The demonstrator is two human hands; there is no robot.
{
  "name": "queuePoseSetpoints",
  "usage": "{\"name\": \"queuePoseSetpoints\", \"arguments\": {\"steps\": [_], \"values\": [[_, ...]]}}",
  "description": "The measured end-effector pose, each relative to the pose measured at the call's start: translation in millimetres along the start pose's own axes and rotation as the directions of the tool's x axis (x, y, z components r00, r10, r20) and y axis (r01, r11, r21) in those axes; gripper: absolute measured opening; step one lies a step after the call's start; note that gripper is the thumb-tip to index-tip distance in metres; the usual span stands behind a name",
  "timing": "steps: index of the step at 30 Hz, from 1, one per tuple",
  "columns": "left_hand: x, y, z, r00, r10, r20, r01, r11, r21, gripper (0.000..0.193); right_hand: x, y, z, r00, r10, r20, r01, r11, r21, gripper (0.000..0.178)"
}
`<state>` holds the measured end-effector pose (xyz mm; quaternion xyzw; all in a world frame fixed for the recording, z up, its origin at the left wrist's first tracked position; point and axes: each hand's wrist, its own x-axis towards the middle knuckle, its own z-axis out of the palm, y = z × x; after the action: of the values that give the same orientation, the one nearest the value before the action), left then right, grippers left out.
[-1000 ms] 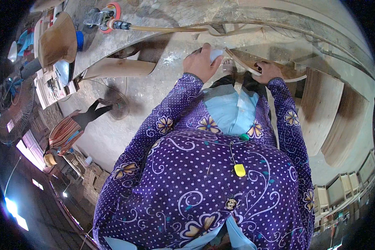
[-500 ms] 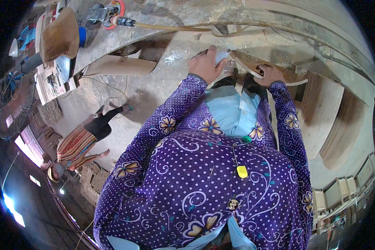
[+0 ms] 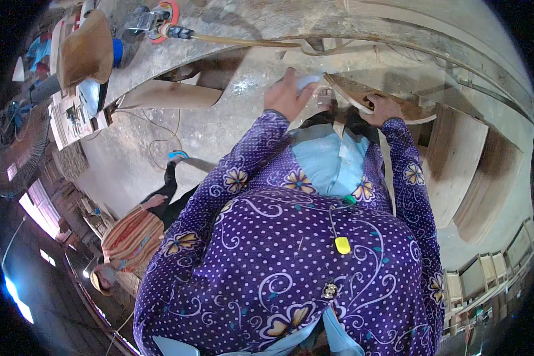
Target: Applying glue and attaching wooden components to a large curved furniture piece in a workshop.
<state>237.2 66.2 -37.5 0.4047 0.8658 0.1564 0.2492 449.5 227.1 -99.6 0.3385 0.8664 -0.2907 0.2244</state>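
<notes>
Brown curved panel (image 3: 357, 89) clasped by the right hand (image 3: 384, 111)

The wooden panel sits on the wearer's side of a long, worn surface (image 3: 231, 22), near its front edge. The right hand is clamped on the panel's pale rim about midway along, so the wood spreads past it both ways: one end toward the left hand (image 3: 286, 96), the other bending off to the right. What bears its weight I can't make out.

The left hand is closed around a pale bluish block (image 3: 308, 79), thumb pressed to it, the far fingers partly hidden. The block is just beside the panel's left end; whether they touch, I cannot tell.

Up on the surface rests a sander (image 3: 160, 25) with a red-rimmed pad, its tan hose (image 3: 243, 41) trailing right. Broad curved boards (image 3: 454, 160) stand over to the right. Across the floor (image 3: 219, 127), a co-worker (image 3: 135, 237) in orange stripes shows beyond the wearer's left sleeve.
</notes>
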Motion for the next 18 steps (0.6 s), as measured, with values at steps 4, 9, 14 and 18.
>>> {"name": "queuePoseSetpoints", "arguments": {"steps": [4, 9, 14, 18], "values": [[1.3, -4.9, -12.5, 0.995, -0.081, 0.063, 0.103, 0.802, -0.589, 0.035, -0.3, -1.1, -6.5, 0.986, 0.059, 0.153, -0.043, 0.994, -0.103, 0.061], [3.7, 26.0, -68.6, 0.994, 0.107, -0.033, -0.063, 0.290, -0.955, 0.036, 4.3, 3.5, -5.1, 0.968, 0.163, 0.192, -0.132, 0.978, -0.162, 0.051], [49.4, 51.4, -133.4, 0.946, 0.223, -0.234, -0.284, 0.227, -0.932, 0.048, 6.4, 9.7, 2.2, 0.988, 0.104, 0.117, -0.096, 0.993, -0.074, 0.046], [106.9, 52.4, -149.0, 0.914, 0.219, -0.341, -0.404, 0.442, -0.801, 0.048, 7.2, 12.9, 3.1, 0.999, 0.031, 0.036, -0.032, 0.999, 0.032, 0.049]]}}
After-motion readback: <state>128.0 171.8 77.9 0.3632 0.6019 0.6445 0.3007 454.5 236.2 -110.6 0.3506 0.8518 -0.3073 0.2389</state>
